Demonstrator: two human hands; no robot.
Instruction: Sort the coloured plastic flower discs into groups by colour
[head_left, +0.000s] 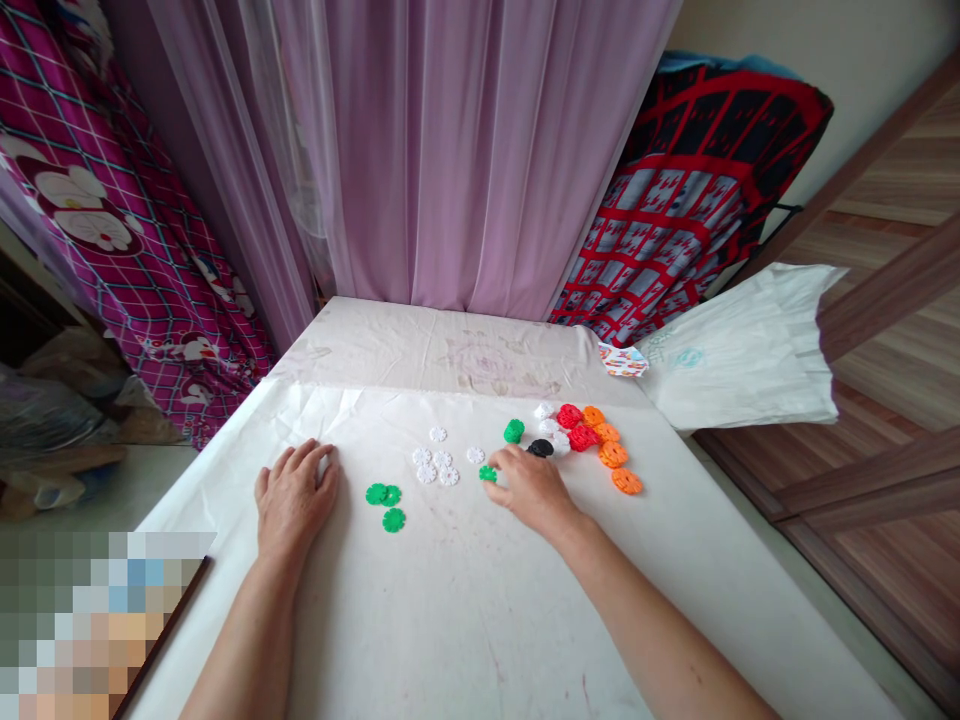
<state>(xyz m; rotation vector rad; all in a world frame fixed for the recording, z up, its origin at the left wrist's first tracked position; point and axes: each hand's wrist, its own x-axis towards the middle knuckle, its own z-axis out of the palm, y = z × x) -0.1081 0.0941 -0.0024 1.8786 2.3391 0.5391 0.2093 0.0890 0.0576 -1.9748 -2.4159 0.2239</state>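
My left hand [298, 495] rests on the white-covered table [442, 600], its fingers slightly apart and holding nothing. My right hand [534, 490] has its thumb and fingertips at a green notched disc [487, 473], closed on its right edge. Left of that disc lie several white discs [442, 459], and nearer to my left hand is a small group of green discs [394, 519]. Just beyond my right hand are a green stack [514, 431] and a black disc [541, 448]. Red discs [583, 438], more white ones [553, 434] and a row of orange discs [613, 455] lie further right.
A white bag [750, 345] lies at the table's right edge, beside a small patterned piece of paper or packaging [623, 360]. Purple curtains [465, 150] hang behind the table. Wooden doors [885, 400] stand at the right.
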